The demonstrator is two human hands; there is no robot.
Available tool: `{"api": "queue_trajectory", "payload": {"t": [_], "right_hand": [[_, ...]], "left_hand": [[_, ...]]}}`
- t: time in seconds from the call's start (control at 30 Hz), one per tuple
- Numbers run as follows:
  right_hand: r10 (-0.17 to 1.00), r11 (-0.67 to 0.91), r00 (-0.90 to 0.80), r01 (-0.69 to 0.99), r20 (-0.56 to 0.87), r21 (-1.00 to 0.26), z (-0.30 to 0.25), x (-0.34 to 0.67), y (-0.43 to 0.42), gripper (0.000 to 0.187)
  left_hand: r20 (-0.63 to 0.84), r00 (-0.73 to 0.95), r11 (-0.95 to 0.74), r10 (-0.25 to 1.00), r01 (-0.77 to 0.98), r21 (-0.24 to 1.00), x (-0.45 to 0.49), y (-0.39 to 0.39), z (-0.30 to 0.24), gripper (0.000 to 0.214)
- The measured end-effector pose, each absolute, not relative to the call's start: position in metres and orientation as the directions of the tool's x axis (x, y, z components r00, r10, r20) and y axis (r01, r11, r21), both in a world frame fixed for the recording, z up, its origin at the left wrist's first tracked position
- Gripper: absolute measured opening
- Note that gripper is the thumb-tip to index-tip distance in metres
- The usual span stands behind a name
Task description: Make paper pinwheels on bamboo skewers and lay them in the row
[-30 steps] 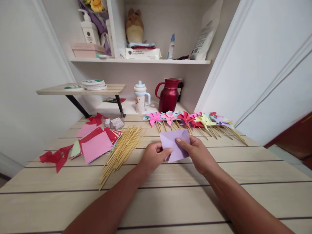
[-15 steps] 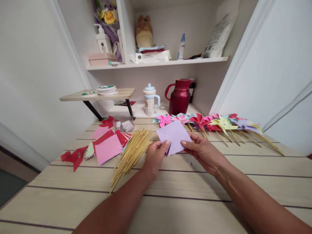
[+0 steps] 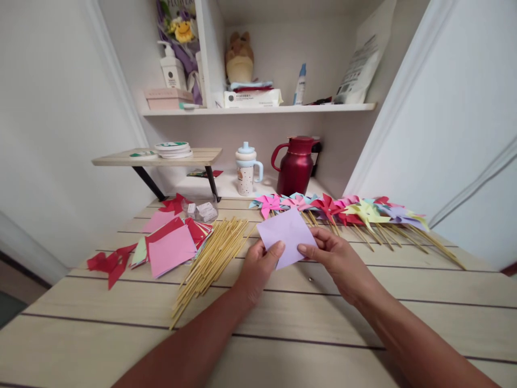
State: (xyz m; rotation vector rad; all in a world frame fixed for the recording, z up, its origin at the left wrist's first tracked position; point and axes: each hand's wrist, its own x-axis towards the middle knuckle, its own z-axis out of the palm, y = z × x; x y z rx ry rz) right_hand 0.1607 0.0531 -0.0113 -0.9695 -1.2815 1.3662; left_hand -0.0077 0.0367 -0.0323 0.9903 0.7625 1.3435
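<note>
A lilac square of paper (image 3: 285, 233) is held flat above the wooden table (image 3: 283, 334), tilted like a diamond. My left hand (image 3: 258, 267) pinches its lower left edge with the thumb on top. My right hand (image 3: 337, 260) pinches its lower right edge, fingers closed on the sheet. Both hands are just in front of a row of finished paper pinwheels (image 3: 339, 209) on sticks.
A bundle of bamboo sticks (image 3: 210, 256) lies left of my hands, beside a stack of pink and red paper squares (image 3: 172, 245) and red cut shapes (image 3: 109, 262). A dark red jug (image 3: 296, 166) and a lidded cup (image 3: 246, 170) stand at the back.
The paper was partly folded a second ago and now lies flat as a square. My hands and the view shifted slightly; the paper stays gripped by both hands.
</note>
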Motion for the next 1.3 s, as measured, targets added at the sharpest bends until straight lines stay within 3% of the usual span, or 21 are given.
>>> {"api": "queue_trajectory", "payload": {"t": [0.23, 0.8, 0.97, 1.07, 1.17, 1.3], "right_hand": [[0.975, 0.048, -0.212, -0.087, 0.066, -0.995, -0.014, 0.158, 0.052, 0.030], [0.963, 0.063, -0.258, -0.075, 0.080, -0.995, -0.014, 0.156, 0.048, 0.037], [0.970, 0.188, -0.164, 0.047, 0.178, -0.981, -0.014, 0.159, 0.044, 0.049], [0.886, 0.463, -0.139, 0.263, 0.442, -0.846, -0.012, 0.161, 0.040, 0.056], [0.682, 0.698, -0.239, 0.496, 0.691, -0.517, -0.012, 0.158, 0.036, 0.052], [0.544, 0.730, -0.328, 0.638, 0.772, -0.244, -0.017, 0.153, 0.035, 0.035]], "left_hand": [[0.095, -0.024, -0.095, 0.995, -0.480, 0.872, -0.006, 0.039, -0.034, 0.044], [-0.007, -0.163, -0.083, 0.987, -0.539, 0.838, -0.005, 0.038, -0.034, 0.040], [-0.043, -0.210, -0.094, 0.977, -0.599, 0.795, -0.007, 0.045, -0.037, 0.042], [-0.038, -0.249, -0.129, 0.968, -0.619, 0.775, -0.010, 0.047, -0.037, 0.039], [-0.045, -0.257, -0.132, 0.965, -0.631, 0.764, -0.011, 0.046, -0.036, 0.038], [-0.022, -0.196, -0.114, 0.980, -0.652, 0.750, -0.006, 0.042, -0.034, 0.040]]}}
